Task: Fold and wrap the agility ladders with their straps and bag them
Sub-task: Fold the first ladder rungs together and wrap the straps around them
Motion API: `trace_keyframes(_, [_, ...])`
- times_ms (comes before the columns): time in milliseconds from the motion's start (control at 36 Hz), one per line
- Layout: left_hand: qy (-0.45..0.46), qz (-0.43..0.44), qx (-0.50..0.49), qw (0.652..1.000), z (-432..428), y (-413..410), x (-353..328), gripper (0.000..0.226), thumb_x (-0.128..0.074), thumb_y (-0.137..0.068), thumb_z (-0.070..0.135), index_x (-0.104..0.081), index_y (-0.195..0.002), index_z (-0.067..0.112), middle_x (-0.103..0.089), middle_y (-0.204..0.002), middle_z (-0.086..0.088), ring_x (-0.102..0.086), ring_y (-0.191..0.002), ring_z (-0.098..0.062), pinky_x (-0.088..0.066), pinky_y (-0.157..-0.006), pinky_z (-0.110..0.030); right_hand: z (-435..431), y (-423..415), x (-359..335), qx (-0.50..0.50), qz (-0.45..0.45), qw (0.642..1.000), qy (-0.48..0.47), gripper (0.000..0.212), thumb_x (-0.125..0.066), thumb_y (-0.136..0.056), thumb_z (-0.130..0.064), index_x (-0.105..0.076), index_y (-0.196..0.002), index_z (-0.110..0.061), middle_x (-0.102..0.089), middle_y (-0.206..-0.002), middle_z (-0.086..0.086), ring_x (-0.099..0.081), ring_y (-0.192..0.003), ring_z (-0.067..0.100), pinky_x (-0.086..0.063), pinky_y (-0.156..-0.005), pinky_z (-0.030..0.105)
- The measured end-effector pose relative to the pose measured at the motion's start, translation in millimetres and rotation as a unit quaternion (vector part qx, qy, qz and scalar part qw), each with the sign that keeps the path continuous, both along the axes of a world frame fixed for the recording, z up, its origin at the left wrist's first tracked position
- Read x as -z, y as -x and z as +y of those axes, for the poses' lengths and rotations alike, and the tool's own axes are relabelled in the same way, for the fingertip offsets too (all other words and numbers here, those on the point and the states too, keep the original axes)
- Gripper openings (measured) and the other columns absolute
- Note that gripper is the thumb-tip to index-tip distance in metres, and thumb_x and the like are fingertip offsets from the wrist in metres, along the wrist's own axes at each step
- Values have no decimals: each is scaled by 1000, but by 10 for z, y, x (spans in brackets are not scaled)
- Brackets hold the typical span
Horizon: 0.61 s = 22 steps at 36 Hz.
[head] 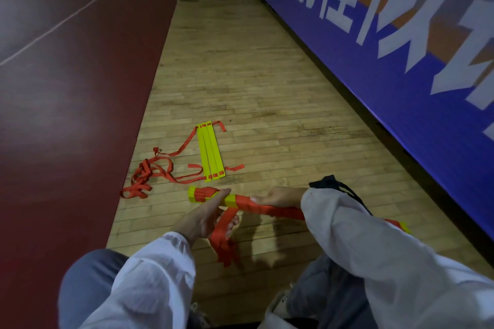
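White sleeves (pixel 149 275) nearest; left hand (pixel 205 219) holds the red strap (pixel 223 238), right hand (pixel 278 196) grips the wrapped ladder (pixel 240 201); wood floor (pixel 254 88) runs far, banner wall (pixel 401 48) edging right.

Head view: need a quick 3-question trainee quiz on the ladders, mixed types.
1. True or false: the second ladder is already wrapped in its straps.
2. The left hand holds: A) the loose red strap B) a ball C) a water bottle.
3. Which hand grips the part-wrapped bundle?
Key: 1 false; 2 A; 3 the right hand.
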<state>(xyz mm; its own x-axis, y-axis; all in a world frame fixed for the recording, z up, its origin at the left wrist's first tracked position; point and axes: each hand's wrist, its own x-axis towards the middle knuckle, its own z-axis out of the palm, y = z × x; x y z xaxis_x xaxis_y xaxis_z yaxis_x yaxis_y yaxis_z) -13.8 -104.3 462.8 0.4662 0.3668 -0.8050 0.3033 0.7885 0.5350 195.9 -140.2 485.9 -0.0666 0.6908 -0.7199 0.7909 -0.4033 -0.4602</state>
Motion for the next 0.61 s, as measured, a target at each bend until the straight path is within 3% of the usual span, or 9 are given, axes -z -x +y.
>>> trace_keyframes(56, [-12,-3,-8,1000,-4,16,7,68,-42,-91,62,-62,-74,0,-60,-60,-8,-53,-42,-16,-48,-45,-21,-16,1,-22,-8,-13,1000,-13,71,-36,-94,-65,-65,-113,-3,-64,-107,16,-57,-91,22,-38,-85,30])
trace_keyframes(111, [-24,-2,-16,1000,2,25,12,66,-42,-92,62,-61,-76,0,-60,-60,-6,-52,-40,-14,-47,-44,-21,-24,-13,-26,-1,-16,1000,-20,70,-36,-94,-66,-66,-107,-4,-63,-102,12,-57,-90,21,-38,-88,31])
trace_keyframes(278, [-43,7,-23,999,8,-28,22,59,-45,-92,58,-59,-79,2,-57,-58,-4,-47,-38,-11,-44,-42,-21,-14,-33,15,-10,-29,999,-34,73,-35,-94,-65,-66,-111,-1,-61,-98,9,-57,-88,22,-37,-86,30])
trace_keyframes(389, [-64,-16,-38,997,9,-85,32,50,-40,-99,45,-58,-80,3,-55,-53,-2,-45,-35,-9,-42,-39,-19,-9,-36,38,-15,-34,999,-26,74,-36,-93,-67,-65,-112,-2,-63,-99,10,-57,-87,20,-39,-85,29])
trace_keyframes(500, [-79,-25,-53,995,-5,-99,23,40,-37,-101,32,-58,-85,2,-56,-52,-2,-44,-35,-9,-42,-38,-18,6,-62,22,-25,-18,1000,-4,59,-39,-93,-65,-63,-100,-11,-60,-101,8,-56,-75,11,-41,-82,28])
trace_keyframes(611, [-85,-46,-66,993,-39,-74,11,36,-38,-101,27,-56,-81,3,-56,-52,-1,-43,-36,-7,-42,-38,-18,-3,-57,-2,36,26,998,39,83,-27,-91,-72,-62,-120,-4,-62,-100,8,-58,-88,18,-42,-83,28])
